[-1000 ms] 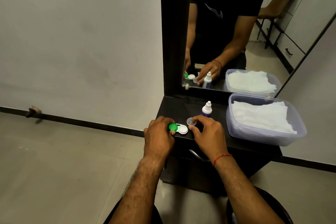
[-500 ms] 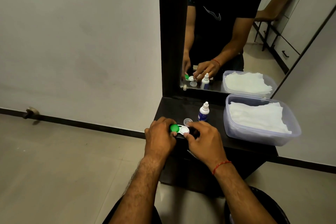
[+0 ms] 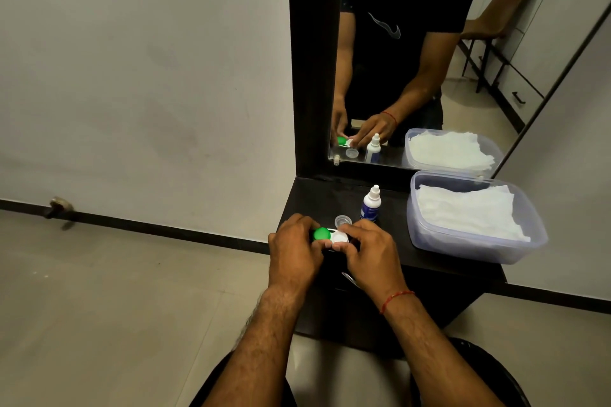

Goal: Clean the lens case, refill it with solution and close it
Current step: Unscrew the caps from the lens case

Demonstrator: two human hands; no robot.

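together, hands (image 3: pixel 295 249) (image 3: pixel 369 258) on lens case (image 3: pixel 331 236)

Left hand (image 3: pixel 294 249) and right hand (image 3: pixel 372 258) meet, fingers (image 3: pixel 352 229) curled inward

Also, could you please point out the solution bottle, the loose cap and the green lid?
solution bottle (image 3: pixel 370 210): head view, blue label.
loose cap (image 3: pixel 342 220): head view, its rim.
green lid (image 3: pixel 320 234): head view, top face.

Pale grey wall (image 3: pixel 132 76), beige tiled floor (image 3: pixel 115 307), dark dresser (image 3: pixel 429 274), tall mirror (image 3: pixel 429 59) reflecting brown chair (image 3: pixel 502 6)
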